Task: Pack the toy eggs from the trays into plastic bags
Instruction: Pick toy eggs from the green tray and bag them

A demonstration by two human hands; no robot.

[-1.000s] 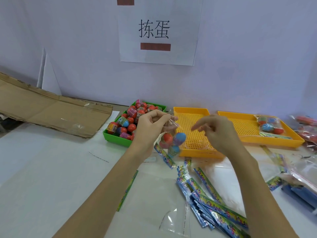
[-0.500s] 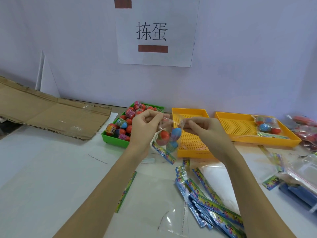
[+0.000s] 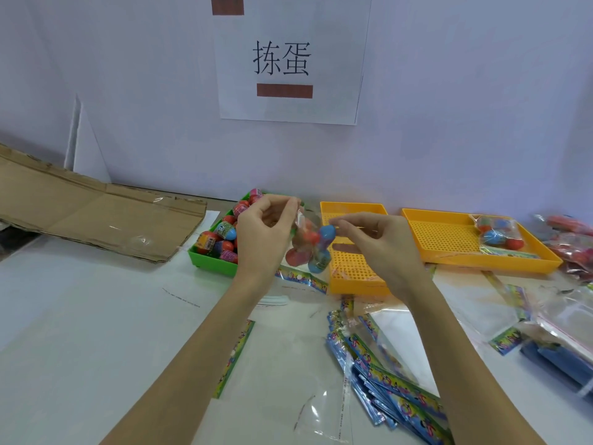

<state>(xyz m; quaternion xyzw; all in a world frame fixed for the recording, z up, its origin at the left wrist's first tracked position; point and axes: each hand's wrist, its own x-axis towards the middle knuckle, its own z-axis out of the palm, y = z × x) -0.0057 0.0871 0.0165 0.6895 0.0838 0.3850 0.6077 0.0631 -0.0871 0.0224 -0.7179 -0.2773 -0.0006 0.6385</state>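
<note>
A clear plastic bag [image 3: 309,244] with red and blue toy eggs inside hangs in the air between my hands. My left hand [image 3: 264,231] pinches the bag's top left edge. My right hand [image 3: 377,242] pinches its top right edge, fingers curled. Behind my left hand a green tray [image 3: 211,261] holds several red and blue toy eggs [image 3: 224,231]. A yellow tray [image 3: 353,277] lies right behind the bag. A second yellow tray [image 3: 449,252] to the right carries a filled bag of eggs [image 3: 497,231].
Flattened cardboard [image 3: 96,216] lies at the back left. Colourful header-card bags [image 3: 394,387] are stacked at the front right, and a loose clear bag [image 3: 317,412] lies in front. More filled bags [image 3: 574,242] sit at the far right. A paper sign [image 3: 288,59] hangs on the wall.
My right hand came in from the right and took hold of the bag's top edge. The bag now hangs between both hands, slightly higher.
</note>
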